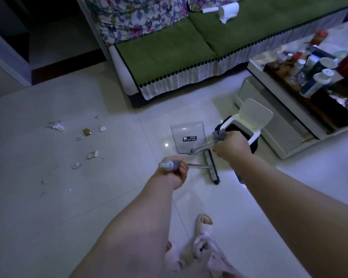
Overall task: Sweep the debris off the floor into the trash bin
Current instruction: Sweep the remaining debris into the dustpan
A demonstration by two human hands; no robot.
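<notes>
My left hand (174, 173) is shut on the grey top of a broom handle; its thin shaft runs right to the dark broom head (211, 169) lying on the floor. My right hand (230, 146) is shut on the grey handle of the white dustpan (187, 137), which rests flat on the tiles just beyond. Right behind that hand stands a white trash bin (249, 127) with its lid flipped up and a dark liner inside. Several scraps of paper and wrapper debris (86, 143) lie scattered on the floor to the left, well apart from the broom.
A green-covered sofa (169, 57) stands at the back. A low white coffee table (289, 117) crowded with bottles and cups is at the right, close to the bin. A dark doorway is at upper left. My slippered foot (204, 223) is at the bottom.
</notes>
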